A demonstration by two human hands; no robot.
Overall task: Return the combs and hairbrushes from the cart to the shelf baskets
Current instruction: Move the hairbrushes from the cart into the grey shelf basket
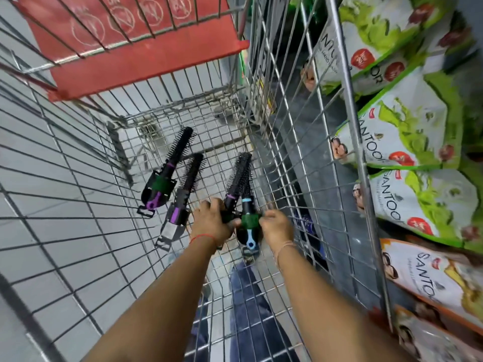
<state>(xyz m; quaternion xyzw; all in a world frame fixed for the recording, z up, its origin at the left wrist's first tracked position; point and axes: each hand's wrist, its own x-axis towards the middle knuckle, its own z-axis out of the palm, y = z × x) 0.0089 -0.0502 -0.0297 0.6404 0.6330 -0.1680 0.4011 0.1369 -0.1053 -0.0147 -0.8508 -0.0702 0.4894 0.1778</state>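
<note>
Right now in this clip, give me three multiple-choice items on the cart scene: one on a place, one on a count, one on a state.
1. Where do the hairbrushes lie?
A. on the cart's wire floor
B. on the red seat flap
C. on the tiled floor

2. How many hairbrushes are in view?
A. two
B. four
C. six

3. What is the left hand doing?
A. hanging free
B. gripping the cart's rim
C. closed on a brush handle

Answers: 1 A, the purple-handled brushes rest on the cart mesh. 2 B, two lie loose, two sit at the hands. 3 C, the left hand wraps one handle; the right hand pinches the blue-handled brush.
</note>
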